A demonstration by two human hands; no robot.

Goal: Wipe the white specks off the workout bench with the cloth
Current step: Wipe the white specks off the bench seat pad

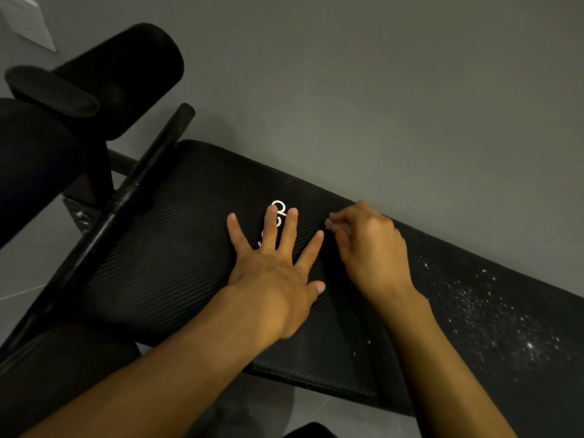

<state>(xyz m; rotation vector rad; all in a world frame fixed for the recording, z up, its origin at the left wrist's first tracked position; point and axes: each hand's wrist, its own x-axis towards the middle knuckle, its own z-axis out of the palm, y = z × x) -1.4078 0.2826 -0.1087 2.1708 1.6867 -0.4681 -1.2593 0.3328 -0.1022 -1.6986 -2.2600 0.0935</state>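
The black ribbed workout bench [177, 248] runs from the left to the lower right. White specks [493, 314] are scattered over its right part. My left hand [275, 273] lies flat on the pad with fingers spread, partly covering a white logo [278, 206]. My right hand [369, 248] is beside it near the bench's far edge, blurred, with fingers curled and fingertips pinched. It seems to pinch the top end of a smooth dark cloth [360, 327] lying as a strip across the bench. The dark strip is hard to tell from the pad.
A black bar [139, 191] crosses the bench's left end on a slant. Padded black rollers [126, 77] stand at the upper left. Grey floor [379, 90] lies beyond the bench, and a white panel [28, 23] sits in the top left corner.
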